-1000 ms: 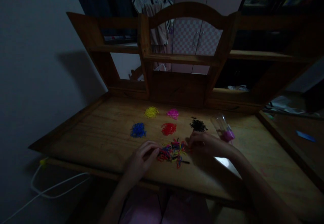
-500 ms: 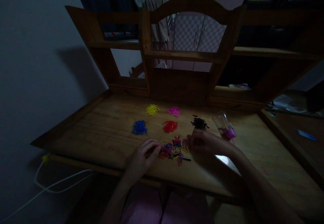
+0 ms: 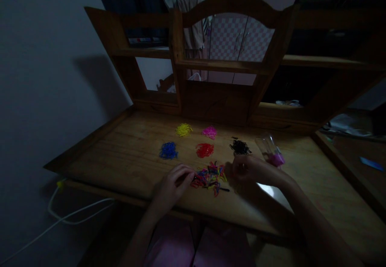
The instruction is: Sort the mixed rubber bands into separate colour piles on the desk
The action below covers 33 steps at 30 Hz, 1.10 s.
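A mixed heap of small coloured bands lies on the wooden desk between my hands. My left hand rests at the heap's left edge with curled fingers touching it. My right hand sits at the heap's right edge, fingers bent in a pinch; what they hold is too dark to see. Sorted piles lie beyond: blue, yellow, pink, red and black.
A clear plastic container with a pink lid lies on its side right of the black pile. A wooden shelf unit rises at the desk's back. A white cable hangs off the left edge. The room is dim.
The camera view shifted slightly. My hands stay at the mixed heap, with only small finger movements; the right hand has drawn in a little.
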Tool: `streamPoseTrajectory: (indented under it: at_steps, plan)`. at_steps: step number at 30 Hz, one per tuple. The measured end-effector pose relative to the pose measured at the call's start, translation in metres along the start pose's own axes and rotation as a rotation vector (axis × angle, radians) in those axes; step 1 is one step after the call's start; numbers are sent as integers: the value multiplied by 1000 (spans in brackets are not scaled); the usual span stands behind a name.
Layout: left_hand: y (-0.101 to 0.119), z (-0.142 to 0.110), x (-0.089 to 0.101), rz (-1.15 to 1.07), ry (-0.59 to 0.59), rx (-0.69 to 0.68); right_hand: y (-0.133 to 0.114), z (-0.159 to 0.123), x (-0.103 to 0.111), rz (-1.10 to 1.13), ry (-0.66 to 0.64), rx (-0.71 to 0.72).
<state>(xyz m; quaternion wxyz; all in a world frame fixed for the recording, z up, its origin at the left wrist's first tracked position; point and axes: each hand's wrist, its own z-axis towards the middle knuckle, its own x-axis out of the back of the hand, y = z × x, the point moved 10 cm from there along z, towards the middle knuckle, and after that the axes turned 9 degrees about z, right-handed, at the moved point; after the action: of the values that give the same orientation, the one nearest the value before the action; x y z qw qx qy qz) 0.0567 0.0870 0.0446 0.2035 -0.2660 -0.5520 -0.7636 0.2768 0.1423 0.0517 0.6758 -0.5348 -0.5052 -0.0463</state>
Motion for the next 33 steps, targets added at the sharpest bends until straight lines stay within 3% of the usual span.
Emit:
streamPoseTrajectory:
  at_steps: [9,19,24,33]
  plan:
    - [0,0,2,-7,24,-6,6,2,13,30,58,-28]
    - [1,1,2,-6,10,-5,-1,6,17,265,114,54]
    - [0,0,2,9,16,-4,-8,6,25,253,204,109]
    - [1,0,2,-8,13,-4,-16,5,27,224,242,132]
